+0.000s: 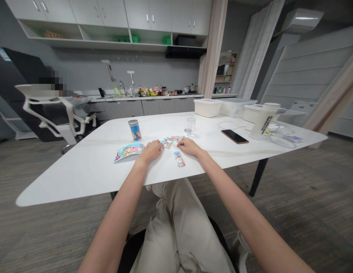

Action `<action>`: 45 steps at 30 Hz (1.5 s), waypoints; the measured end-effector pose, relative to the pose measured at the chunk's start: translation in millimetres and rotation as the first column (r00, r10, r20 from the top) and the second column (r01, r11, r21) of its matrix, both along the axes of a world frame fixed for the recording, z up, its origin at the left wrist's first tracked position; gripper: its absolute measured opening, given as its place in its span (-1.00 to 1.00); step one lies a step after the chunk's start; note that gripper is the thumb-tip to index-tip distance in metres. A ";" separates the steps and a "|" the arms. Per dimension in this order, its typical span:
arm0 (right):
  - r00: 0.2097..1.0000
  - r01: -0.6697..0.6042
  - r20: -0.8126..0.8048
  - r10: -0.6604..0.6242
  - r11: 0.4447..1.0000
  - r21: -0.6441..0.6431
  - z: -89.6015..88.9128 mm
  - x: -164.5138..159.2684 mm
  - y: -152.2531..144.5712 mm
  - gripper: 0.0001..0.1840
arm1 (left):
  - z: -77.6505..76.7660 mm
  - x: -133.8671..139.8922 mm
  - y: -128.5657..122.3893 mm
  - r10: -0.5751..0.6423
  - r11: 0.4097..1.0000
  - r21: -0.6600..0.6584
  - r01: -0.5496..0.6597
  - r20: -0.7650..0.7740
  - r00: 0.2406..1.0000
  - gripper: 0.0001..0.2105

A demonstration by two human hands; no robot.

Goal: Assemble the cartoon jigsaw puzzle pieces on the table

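Observation:
A loose heap of small colourful jigsaw puzzle pieces (172, 140) lies on the white table between my two hands. My left hand (152, 151) rests at the heap's left edge with its fingers curled together; what is at their tips is too small to tell. On the other side, my right hand (189, 147) has its fingers pinched at the heap, and whatever they hold is hidden. A narrow joined strip of puzzle (179, 159) lies flat just in front of the heap. Beside my left hand is a curled picture sheet (127, 151) with bright cartoon figures, partly behind the hand.
A blue cartoon jar with a metal lid (134, 130) stands behind the sheet. Beyond the heap is a clear jar (190, 126). To the right are a phone (235, 136), a white tumbler (262, 123), cables and white bins (207, 108). A person sits at the far left.

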State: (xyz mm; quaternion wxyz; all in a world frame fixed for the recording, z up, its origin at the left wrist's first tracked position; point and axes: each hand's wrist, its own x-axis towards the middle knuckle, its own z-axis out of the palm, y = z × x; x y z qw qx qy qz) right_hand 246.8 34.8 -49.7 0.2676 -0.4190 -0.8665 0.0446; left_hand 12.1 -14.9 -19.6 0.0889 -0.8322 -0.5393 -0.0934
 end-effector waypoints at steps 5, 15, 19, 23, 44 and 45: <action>1.000 0.011 -0.014 -0.012 1.000 -0.016 1.2 2.0 1.0 -0.83 | 1.8 0.0 -1.2 -0.008 1.000 -0.015 0.008 0.003 1.000 -0.71; 0.999 0.003 -0.050 -0.004 1.000 -0.023 -0.2 2.2 4.8 -0.81 | 0.2 -1.3 0.9 0.006 1.000 0.001 -0.007 0.016 1.000 -0.75; 0.998 0.004 -0.058 -0.004 1.000 -0.008 -0.9 2.4 5.5 -0.79 | 0.9 -1.6 -1.0 -0.003 1.000 0.007 0.003 0.026 1.000 -0.75; 0.998 0.011 -0.060 -0.011 1.000 0.001 -0.8 2.2 4.5 -0.75 | 1.5 -1.8 -2.0 -0.012 1.000 0.011 0.011 0.037 0.999 -0.75; 0.995 -0.012 -0.098 0.007 0.999 -0.049 0.4 2.5 3.8 -0.77 | -0.7 -2.3 -0.7 -0.019 1.000 0.002 0.019 0.047 0.999 -0.70; 0.995 -0.013 -0.098 0.008 0.998 -0.053 0.5 2.5 3.6 -0.78 | -0.5 -2.2 -0.6 -0.022 1.000 -0.001 0.022 0.045 0.999 -0.71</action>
